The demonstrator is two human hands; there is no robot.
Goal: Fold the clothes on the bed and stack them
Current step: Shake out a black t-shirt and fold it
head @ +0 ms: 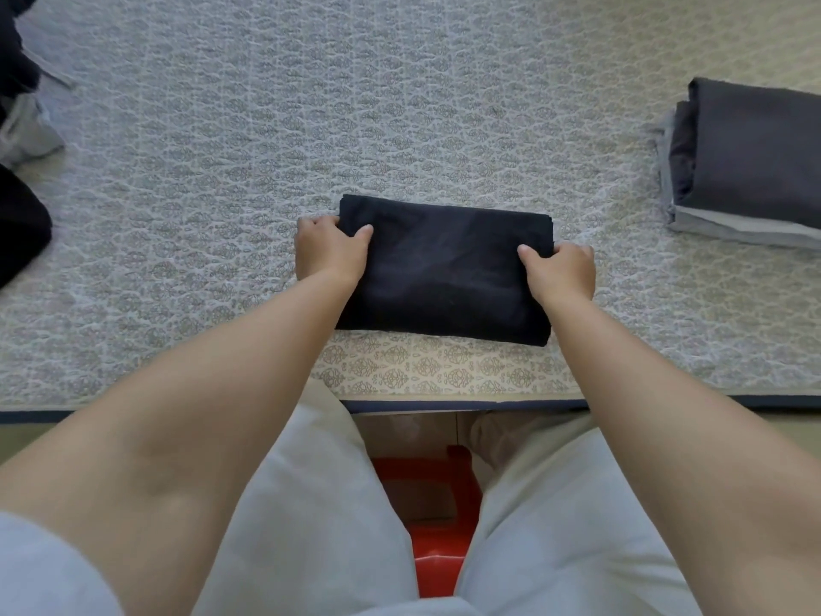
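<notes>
A black garment (444, 269), folded into a thick rectangle, lies on the patterned bed cover (311, 126) near the front edge. My left hand (328, 251) grips its left side, thumb on top and fingers curled round the edge. My right hand (559, 273) grips its right side the same way. At the right edge of the bed stands a stack of folded clothes (751, 162), a dark grey piece on top of lighter grey ones.
Unfolded dark and grey clothes (22, 171) lie heaped at the far left of the bed. The bed's front edge (444, 404) runs just past my knees. A red stool (440, 517) shows between my legs.
</notes>
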